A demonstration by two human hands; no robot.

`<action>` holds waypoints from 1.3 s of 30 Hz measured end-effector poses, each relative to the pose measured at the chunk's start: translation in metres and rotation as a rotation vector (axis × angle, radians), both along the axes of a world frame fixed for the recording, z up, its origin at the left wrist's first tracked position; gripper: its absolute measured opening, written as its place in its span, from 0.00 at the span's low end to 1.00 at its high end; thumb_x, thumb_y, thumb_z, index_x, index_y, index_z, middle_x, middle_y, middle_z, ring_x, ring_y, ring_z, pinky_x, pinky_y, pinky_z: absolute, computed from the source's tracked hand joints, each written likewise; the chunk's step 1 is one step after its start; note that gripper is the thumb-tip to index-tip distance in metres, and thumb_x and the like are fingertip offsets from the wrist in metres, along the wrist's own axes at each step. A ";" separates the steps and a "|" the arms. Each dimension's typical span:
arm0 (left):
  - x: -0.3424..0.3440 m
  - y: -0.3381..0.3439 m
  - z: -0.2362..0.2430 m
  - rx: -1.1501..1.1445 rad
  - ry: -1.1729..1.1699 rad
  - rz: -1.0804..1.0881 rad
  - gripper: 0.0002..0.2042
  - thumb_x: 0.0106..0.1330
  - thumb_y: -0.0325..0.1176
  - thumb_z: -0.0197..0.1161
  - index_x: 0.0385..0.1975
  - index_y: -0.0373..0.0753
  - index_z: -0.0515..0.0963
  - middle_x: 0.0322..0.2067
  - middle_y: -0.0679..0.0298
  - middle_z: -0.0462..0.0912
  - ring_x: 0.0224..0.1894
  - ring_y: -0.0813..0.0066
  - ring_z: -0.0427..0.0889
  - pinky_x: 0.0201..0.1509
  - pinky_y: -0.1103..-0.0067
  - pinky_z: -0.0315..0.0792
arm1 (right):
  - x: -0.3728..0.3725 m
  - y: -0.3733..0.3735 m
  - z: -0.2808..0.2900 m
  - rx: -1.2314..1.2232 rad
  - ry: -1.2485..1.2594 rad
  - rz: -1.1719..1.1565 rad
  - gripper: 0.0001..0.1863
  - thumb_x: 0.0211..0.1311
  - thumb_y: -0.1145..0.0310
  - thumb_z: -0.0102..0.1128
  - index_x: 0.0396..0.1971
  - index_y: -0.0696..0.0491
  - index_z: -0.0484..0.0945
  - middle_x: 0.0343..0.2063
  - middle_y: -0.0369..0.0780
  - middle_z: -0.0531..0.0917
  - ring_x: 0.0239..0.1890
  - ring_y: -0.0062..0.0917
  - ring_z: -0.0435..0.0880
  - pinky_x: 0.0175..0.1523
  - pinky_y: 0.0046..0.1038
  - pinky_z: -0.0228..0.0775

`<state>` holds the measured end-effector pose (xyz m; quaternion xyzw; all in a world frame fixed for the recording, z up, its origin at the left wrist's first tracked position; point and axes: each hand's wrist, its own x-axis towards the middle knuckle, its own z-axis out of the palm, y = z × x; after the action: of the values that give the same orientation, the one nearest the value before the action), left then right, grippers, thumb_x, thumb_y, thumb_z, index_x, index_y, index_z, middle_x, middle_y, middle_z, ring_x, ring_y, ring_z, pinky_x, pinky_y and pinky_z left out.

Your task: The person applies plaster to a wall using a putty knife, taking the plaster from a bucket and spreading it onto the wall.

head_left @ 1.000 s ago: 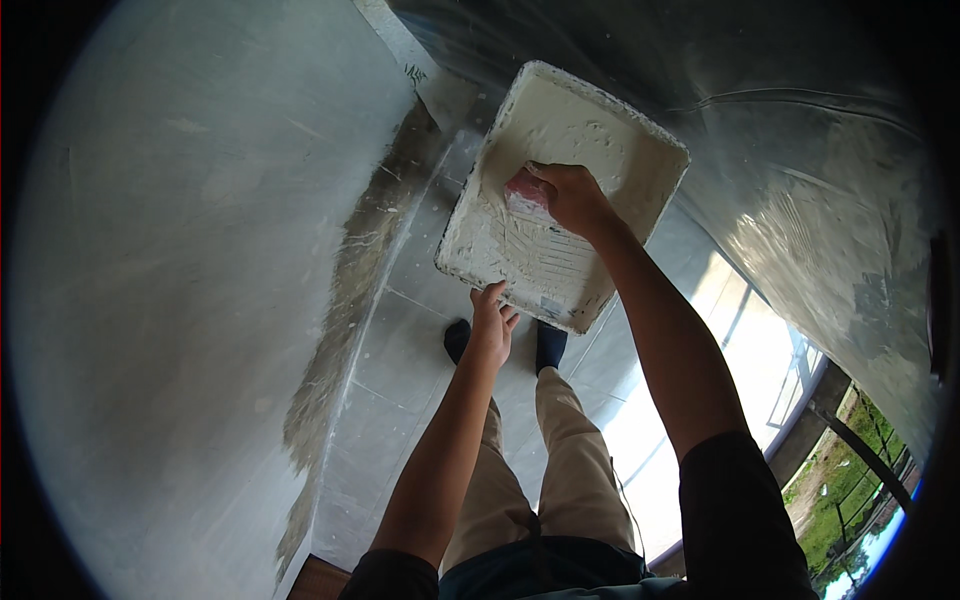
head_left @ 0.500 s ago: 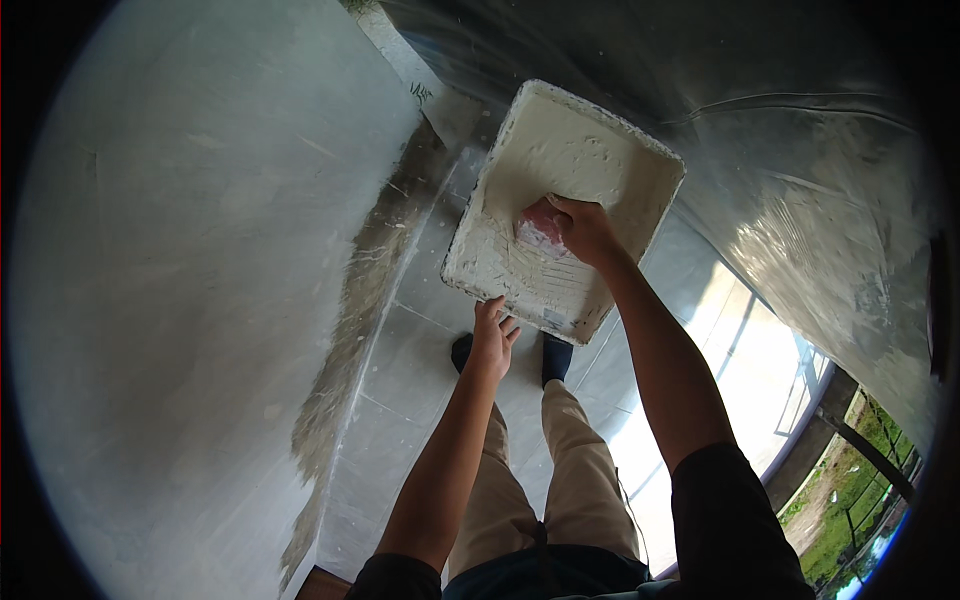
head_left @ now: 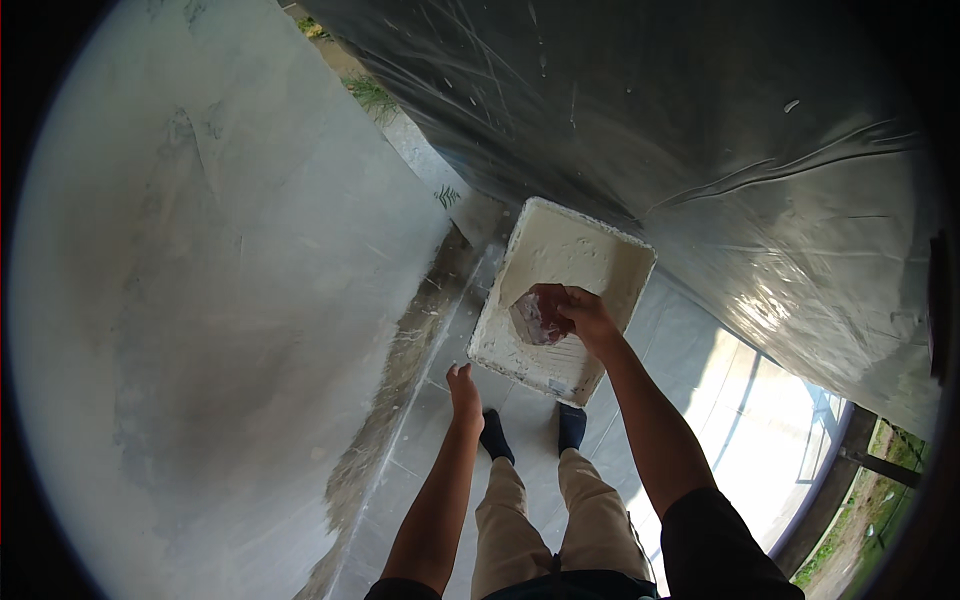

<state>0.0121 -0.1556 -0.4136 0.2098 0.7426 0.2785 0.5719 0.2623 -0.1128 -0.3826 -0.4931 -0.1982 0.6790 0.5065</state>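
My right hand (head_left: 588,318) grips a flat reddish spreader (head_left: 541,313) with whitish paste smeared on its face, holding it over the paint tray (head_left: 487,335). The tray is a shallow rectangle with a crusted rim, coated in off-white paste and ribbed at its near end. It lies just ahead of my feet, slanting slightly. My left hand (head_left: 464,398) is beside the tray's near left corner, apart from it. No object shows in that hand; its fingers point forward, partly hidden by the angle.
At left rises a large grey-white wall (head_left: 250,330), with a bare rough strip (head_left: 400,370) along its foot. A dark plastic sheet (head_left: 680,110) hangs along the far and right side. My feet in dark socks (head_left: 571,428) stand on grey floor tiles (head_left: 520,425). Sunlight falls at right.
My right hand has lifted the spreader from the paste. My left hand has drawn back and left from the tray's near rim. The tray now appears lower and smaller in view.
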 end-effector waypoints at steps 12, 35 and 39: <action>-0.016 0.083 0.210 0.733 0.258 -0.156 0.30 0.65 0.29 0.57 0.67 0.35 0.53 0.57 0.46 0.69 0.61 0.55 0.67 0.65 0.67 0.60 | -0.020 0.072 0.220 0.371 0.327 0.048 0.13 0.62 0.81 0.47 0.46 0.57 0.71 0.41 0.41 0.80 0.43 0.27 0.81 0.52 0.31 0.75; -0.104 0.082 0.562 1.565 1.515 -0.614 0.30 0.54 0.26 0.61 0.60 0.37 0.64 0.55 0.53 0.69 0.63 0.51 0.62 0.65 0.60 0.57 | -0.150 0.076 0.501 0.789 0.482 0.067 0.20 0.66 0.83 0.37 0.58 0.60 0.63 0.55 0.47 0.74 0.55 0.34 0.77 0.62 0.37 0.71; -0.115 0.086 0.615 1.595 1.697 -0.679 0.29 0.53 0.26 0.61 0.59 0.39 0.66 0.55 0.55 0.69 0.63 0.52 0.63 0.64 0.59 0.58 | -0.160 0.079 0.542 0.842 0.474 0.010 0.21 0.67 0.83 0.37 0.60 0.60 0.60 0.56 0.46 0.73 0.56 0.34 0.76 0.62 0.37 0.71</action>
<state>-0.1031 -0.0692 0.2010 0.8029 0.4081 0.2673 -0.3427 0.1023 -0.0335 0.1599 -0.0760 -0.3373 0.6359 0.6900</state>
